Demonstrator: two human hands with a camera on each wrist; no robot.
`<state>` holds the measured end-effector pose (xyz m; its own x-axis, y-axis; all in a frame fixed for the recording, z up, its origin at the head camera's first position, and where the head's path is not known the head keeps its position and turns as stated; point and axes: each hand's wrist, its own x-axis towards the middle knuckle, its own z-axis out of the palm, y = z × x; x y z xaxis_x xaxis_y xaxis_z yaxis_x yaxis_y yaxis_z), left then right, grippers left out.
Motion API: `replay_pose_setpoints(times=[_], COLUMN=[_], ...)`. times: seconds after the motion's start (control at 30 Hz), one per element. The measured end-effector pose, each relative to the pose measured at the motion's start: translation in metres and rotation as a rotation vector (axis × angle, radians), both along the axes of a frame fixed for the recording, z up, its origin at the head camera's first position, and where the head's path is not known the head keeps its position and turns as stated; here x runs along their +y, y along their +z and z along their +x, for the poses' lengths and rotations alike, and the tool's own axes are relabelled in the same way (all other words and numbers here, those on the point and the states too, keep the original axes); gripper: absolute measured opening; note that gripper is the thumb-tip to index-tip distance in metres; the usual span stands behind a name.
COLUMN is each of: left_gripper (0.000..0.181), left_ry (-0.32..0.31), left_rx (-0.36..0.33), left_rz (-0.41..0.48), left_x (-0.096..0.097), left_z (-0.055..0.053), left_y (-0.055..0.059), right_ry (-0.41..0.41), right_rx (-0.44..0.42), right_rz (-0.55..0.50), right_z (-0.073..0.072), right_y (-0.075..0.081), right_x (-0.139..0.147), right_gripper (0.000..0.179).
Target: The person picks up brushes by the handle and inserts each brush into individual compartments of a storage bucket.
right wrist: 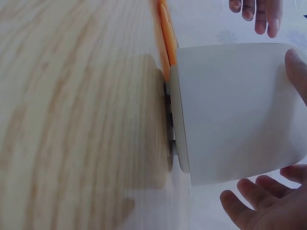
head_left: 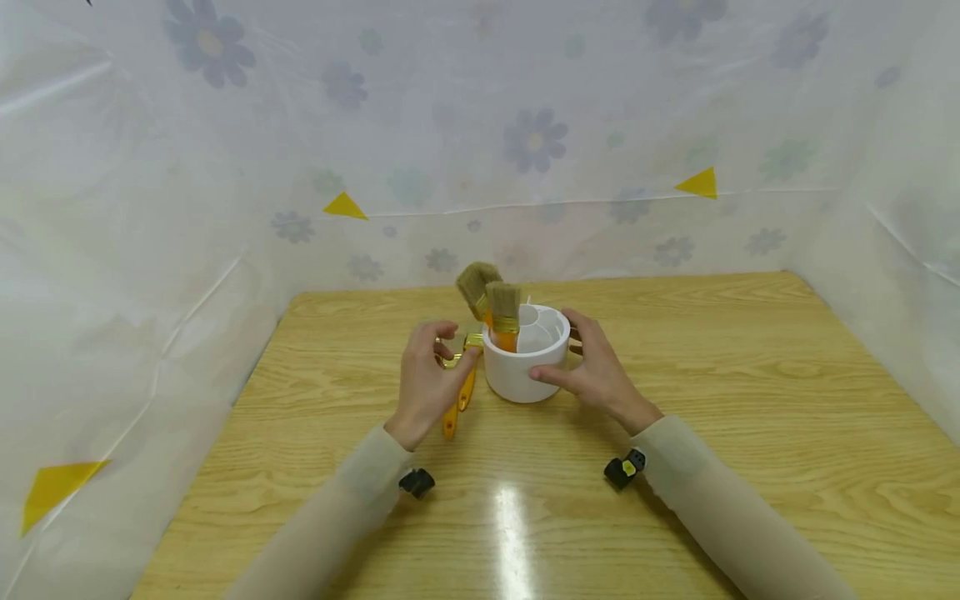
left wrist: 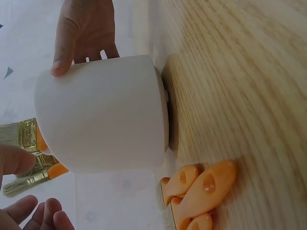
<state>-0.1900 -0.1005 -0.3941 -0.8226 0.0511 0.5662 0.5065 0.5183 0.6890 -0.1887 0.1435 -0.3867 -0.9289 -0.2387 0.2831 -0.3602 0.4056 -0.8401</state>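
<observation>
A white round desk organizer (head_left: 517, 379) with inner dividers stands on the table. Two paintbrushes (head_left: 504, 312) stand in its left part, bristles up, the rear one leaning left. My right hand (head_left: 596, 375) holds the organizer's right side, thumb on the front wall and fingers round the back. To the left of the organizer is my left hand (head_left: 431, 375), its fingers loosely bent and nothing gripped; in the left wrist view the fingertips (left wrist: 50, 211) are apart from the wall. More paintbrushes lie beside the organizer, their orange handles (left wrist: 206, 191) toward me; the left hand partly hides them.
The wood-grain table (head_left: 712, 350) reaches back to a flowered plastic sheet (head_left: 450, 150), with similar sheeting at both sides. Yellow triangles (head_left: 697, 183) mark the sheet. Small feet (right wrist: 172, 120) show beneath the organizer in the right wrist view.
</observation>
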Motion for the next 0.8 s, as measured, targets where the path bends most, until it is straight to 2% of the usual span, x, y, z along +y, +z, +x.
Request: replay_pose_setpoints(times=[0.17, 0.4, 0.47, 0.67, 0.73, 0.8], left_gripper=[0.033, 0.035, 0.034, 0.032, 0.033, 0.032], left_ry=[0.013, 0.035, 0.041, 0.048, 0.047, 0.047], left_rx=[-0.007, -0.018, -0.024, -0.070, -0.089, -0.105], left_rz=[-0.006, -0.017, -0.020, -0.026, -0.026, -0.026], left_x=[-0.006, -0.016, -0.018, -0.025, -0.026, -0.028], left_z=[0.000, -0.003, -0.004, -0.004, -0.004, -0.005], left_y=[-0.003, -0.007, -0.008, -0.009, -0.009, -0.009], right_ry=[0.003, -0.011, -0.011, -0.003, -0.002, -0.001], right_rx=[-0.024, -0.028, -0.023, -0.015, -0.027, -0.024], right_rz=[-0.014, -0.021, -0.021, -0.020, -0.020, -0.024], right_z=[-0.002, -0.019, -0.020, -0.020, -0.014, -0.015], right_y=[-0.003, -0.030, -0.033, -0.035, -0.027, -0.027], right_x=[0.001, 0.007, 0.008, 0.010, 0.008, 0.007], right_gripper=[0.089, 0.094, 0.095, 0.095, 0.093, 0.093])
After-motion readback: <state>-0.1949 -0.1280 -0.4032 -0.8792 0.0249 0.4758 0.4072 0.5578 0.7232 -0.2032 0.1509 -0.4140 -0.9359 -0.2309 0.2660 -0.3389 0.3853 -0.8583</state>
